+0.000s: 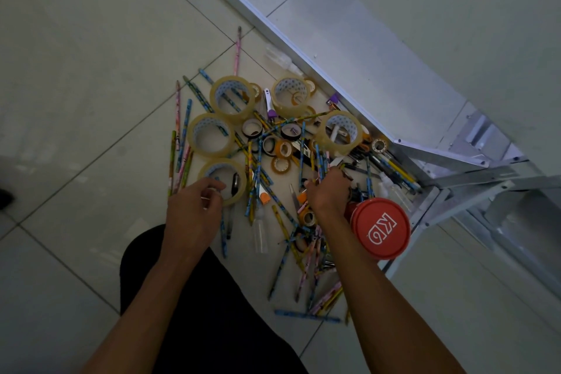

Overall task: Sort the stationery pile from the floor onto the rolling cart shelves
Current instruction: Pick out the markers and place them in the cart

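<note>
Red lid (382, 228) beside pile; R hand (329, 191) grips pencils (321, 165), L hand (194, 209) pinches sm. white item.

Bare tile floor (91, 70) to the left of the pile lies open to approach. The cart frame (349, 76) closes off the pile's far-right edge. A red lidded tub (381, 228) stands just beside the right hand (329, 191), crowding that flank. Five large tape rolls (232, 96) obstruct the centre-left; gaps between them appear narrow.
</note>
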